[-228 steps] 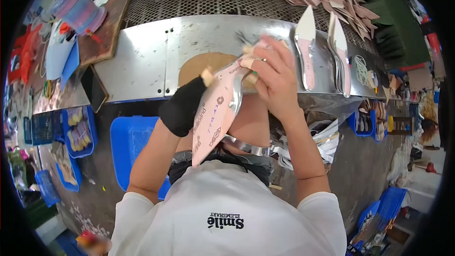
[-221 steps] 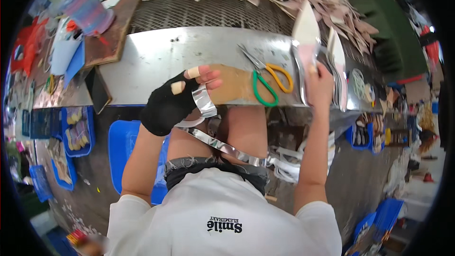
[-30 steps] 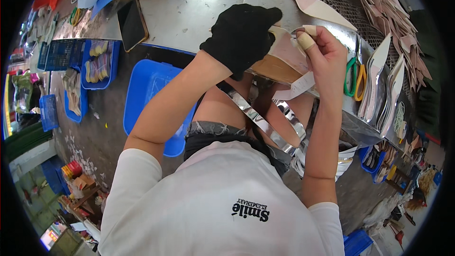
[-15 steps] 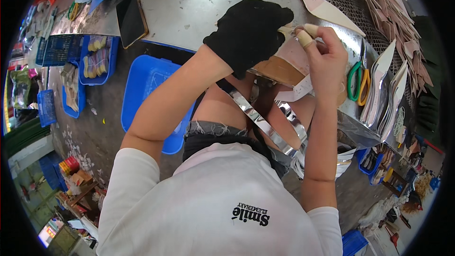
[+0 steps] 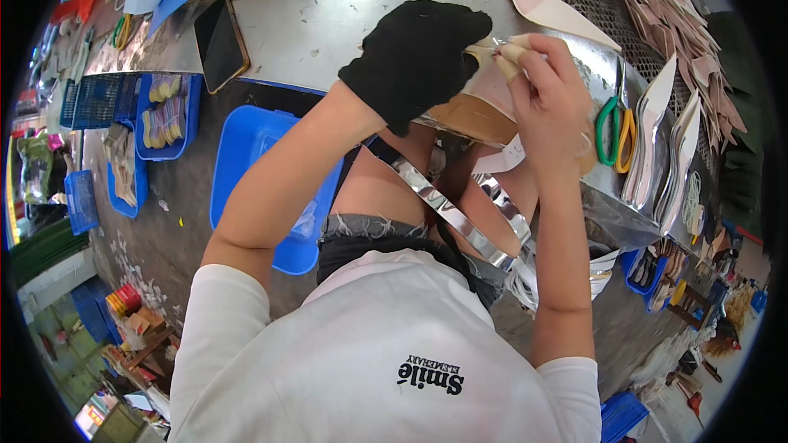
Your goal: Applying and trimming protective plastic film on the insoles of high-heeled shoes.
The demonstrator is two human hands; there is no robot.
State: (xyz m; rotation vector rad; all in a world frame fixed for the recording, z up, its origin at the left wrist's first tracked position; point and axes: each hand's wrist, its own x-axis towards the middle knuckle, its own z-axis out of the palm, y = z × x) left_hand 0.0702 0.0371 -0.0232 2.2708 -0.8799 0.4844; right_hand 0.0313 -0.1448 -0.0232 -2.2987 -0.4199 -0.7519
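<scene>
My left hand (image 5: 414, 57), in a black glove, and my bare right hand (image 5: 548, 82) meet over the near edge of the metal table (image 5: 328, 25). Between them they pinch a pale pink shoe piece (image 5: 492, 86) with a shiny silver strip (image 5: 447, 209) along it. The strip trails down across my lap in loops. My right fingertips are wrapped in tape. A brown board (image 5: 472, 115) lies on the table just under the hands.
Green and orange scissors (image 5: 611, 127) lie right of my right hand, beside several silver pointed pieces (image 5: 657, 156). Pink cut pieces (image 5: 665, 8) pile at the far right. A dark phone (image 5: 217, 37) lies on the table's left. Blue trays (image 5: 254, 156) stand on the floor.
Over the last second the hands kept working the same piece with small shifts. Seconds earlier my right hand reached to the silver pieces at the right while my left held the strip.
</scene>
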